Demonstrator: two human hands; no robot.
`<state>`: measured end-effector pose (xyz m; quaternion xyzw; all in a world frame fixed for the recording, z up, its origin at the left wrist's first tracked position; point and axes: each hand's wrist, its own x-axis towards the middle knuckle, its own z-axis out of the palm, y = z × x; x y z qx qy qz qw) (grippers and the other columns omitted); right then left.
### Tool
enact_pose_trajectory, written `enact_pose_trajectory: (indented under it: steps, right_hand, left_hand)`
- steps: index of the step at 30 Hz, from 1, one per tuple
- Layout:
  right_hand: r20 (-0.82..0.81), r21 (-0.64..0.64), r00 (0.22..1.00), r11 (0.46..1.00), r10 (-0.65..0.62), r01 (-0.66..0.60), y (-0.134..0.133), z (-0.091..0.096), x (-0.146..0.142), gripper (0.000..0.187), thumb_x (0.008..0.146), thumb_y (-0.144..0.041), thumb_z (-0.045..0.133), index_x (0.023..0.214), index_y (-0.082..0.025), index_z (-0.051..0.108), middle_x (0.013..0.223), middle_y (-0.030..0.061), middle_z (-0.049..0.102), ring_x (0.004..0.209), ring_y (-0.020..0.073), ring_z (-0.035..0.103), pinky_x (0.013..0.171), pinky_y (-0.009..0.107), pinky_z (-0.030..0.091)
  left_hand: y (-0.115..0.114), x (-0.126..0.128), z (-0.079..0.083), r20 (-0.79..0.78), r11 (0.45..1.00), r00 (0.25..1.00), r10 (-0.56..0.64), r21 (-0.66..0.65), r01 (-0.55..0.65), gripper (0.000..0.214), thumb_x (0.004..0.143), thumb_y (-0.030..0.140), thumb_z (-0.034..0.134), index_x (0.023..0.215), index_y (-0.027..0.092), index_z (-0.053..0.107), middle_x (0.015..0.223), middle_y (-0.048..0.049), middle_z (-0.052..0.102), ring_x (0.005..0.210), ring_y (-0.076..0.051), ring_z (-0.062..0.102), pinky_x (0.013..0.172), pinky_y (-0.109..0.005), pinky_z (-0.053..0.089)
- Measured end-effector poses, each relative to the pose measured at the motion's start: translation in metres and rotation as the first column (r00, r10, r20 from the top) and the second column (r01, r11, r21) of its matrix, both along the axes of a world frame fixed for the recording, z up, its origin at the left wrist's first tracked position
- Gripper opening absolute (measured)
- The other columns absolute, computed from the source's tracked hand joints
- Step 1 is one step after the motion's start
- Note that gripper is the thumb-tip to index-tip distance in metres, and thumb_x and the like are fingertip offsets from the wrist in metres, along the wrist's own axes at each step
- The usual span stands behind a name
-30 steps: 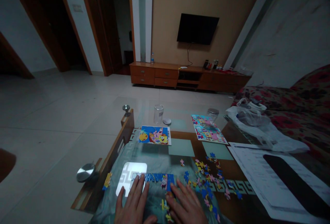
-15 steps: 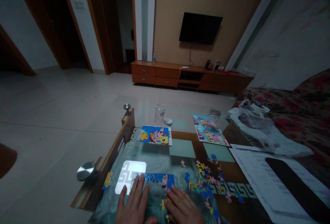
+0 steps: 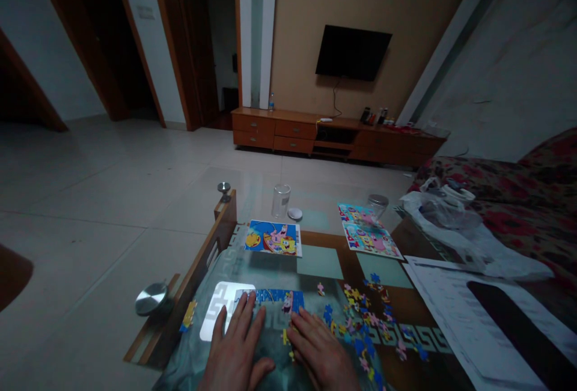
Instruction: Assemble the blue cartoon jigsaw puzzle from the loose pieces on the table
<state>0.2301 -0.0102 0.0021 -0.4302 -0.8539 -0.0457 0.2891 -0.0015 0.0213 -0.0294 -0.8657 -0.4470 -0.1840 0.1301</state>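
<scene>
A joined strip of blue jigsaw puzzle [image 3: 273,296] lies on the glass tabletop, with a pink figure near its right end. My left hand [image 3: 237,343] rests flat with fingers spread, its fingertips on the strip's left end. Lying flat with fingers stretched, my right hand [image 3: 321,346] touches the puzzle's lower right side and covers part of it. A few yellow pieces [image 3: 285,337] show between the hands. To the right are many loose puzzle pieces [image 3: 360,313]. Beyond the strip lies a cartoon picture card [image 3: 273,238].
A clear jar [image 3: 281,202] stands at the back beside its lid [image 3: 295,214]. Another lidded jar [image 3: 377,206] is near two picture sheets [image 3: 369,232]. On the right are papers [image 3: 439,301], a dark phone-like slab [image 3: 518,325] and a plastic bag [image 3: 473,241]. A yellow piece [image 3: 189,316] lies far left.
The joined strip has slid slightly away from me, and both hands have moved forward with it. The loose pieces stay where they were.
</scene>
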Motion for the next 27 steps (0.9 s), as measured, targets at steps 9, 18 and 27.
enact_pose_trajectory:
  steps: [9,18,27]
  right_hand:
    - [0.023,-0.104,0.999,0.993,-0.046,0.048,0.021,0.008,-0.001,0.037,0.084,-0.005,0.053,0.116,-0.021,0.065,0.124,0.008,0.067,0.114,0.0278,0.062,0.088,0.042,0.058]
    - [-0.041,-0.043,0.999,0.999,-0.019,0.017,0.034,0.01,0.0,0.031,0.089,-0.009,0.054,0.114,-0.022,0.066,0.119,0.0074,0.069,0.11,0.0258,0.064,0.085,0.037,0.06]
    - [-0.247,-0.01,0.943,0.973,-0.224,0.229,0.044,0.055,0.024,0.024,0.095,-0.02,0.048,0.11,-0.023,0.067,0.104,0.0074,0.071,0.096,0.0231,0.066,0.08,0.037,0.058]
  left_hand:
    - [0.029,0.002,0.033,-0.006,0.948,0.999,-0.039,-0.317,0.035,0.07,0.072,0.032,0.076,0.135,0.024,0.048,0.146,-0.0173,0.04,0.134,-0.037,0.038,0.101,-0.062,0.04]
    - [0.048,-0.003,0.047,0.03,0.929,0.994,-0.103,-0.355,0.107,0.065,0.073,0.032,0.074,0.133,0.024,0.051,0.146,-0.0183,0.039,0.133,-0.037,0.039,0.101,-0.062,0.04]
    - [-0.022,0.035,0.046,0.212,0.961,0.951,-0.223,-0.115,0.251,0.037,0.091,0.043,0.057,0.123,0.025,0.054,0.131,-0.0094,0.054,0.115,-0.026,0.054,0.092,-0.05,0.05]
